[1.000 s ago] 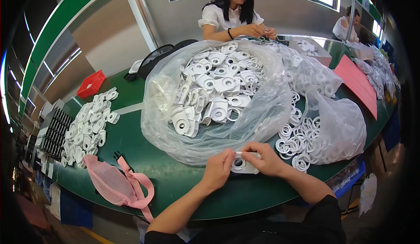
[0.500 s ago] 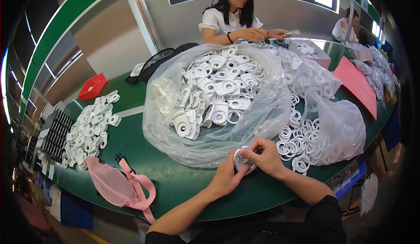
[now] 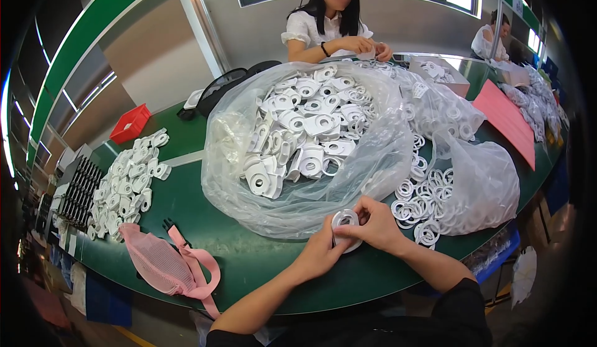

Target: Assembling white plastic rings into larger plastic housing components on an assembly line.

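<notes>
White ring part (image 3: 346, 221) sat pinched between our left hand (image 3: 320, 252) and right hand (image 3: 373, 226) (both clamped), bag (image 3: 298, 154) at twelve o'clock.

the white ring part (image 3: 346, 221) at lower centre is largely covered by the left hand (image 3: 322, 254) and right hand (image 3: 373, 224), so its shape cannot be told. the pink mesh bag's (image 3: 163, 265) strap runs behind the forearm. far right, the stacked bags (image 3: 540, 101) blur near the rim.
</notes>
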Action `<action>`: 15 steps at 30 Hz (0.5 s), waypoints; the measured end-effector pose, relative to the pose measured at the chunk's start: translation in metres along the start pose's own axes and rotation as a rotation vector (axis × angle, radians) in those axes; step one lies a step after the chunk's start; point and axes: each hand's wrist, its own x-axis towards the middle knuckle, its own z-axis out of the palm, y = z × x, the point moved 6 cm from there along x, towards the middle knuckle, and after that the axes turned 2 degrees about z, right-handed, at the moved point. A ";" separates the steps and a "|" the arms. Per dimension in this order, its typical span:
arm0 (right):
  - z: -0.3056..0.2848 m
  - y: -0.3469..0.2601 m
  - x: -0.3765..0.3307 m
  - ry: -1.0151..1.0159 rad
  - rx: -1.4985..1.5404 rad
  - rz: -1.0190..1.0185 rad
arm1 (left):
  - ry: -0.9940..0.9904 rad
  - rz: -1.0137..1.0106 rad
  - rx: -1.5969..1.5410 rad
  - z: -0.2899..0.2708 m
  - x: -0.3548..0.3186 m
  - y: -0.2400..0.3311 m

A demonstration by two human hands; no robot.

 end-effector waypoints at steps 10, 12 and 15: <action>-0.003 0.011 0.009 -0.137 0.236 -0.030 | -0.163 -0.142 -0.455 0.001 0.004 -0.026; -0.003 0.009 0.009 -0.113 0.202 -0.043 | -0.190 -0.184 -0.569 0.002 0.003 -0.024; -0.008 0.010 0.012 -0.090 0.131 -0.057 | -0.175 -0.122 -0.509 0.002 0.002 -0.018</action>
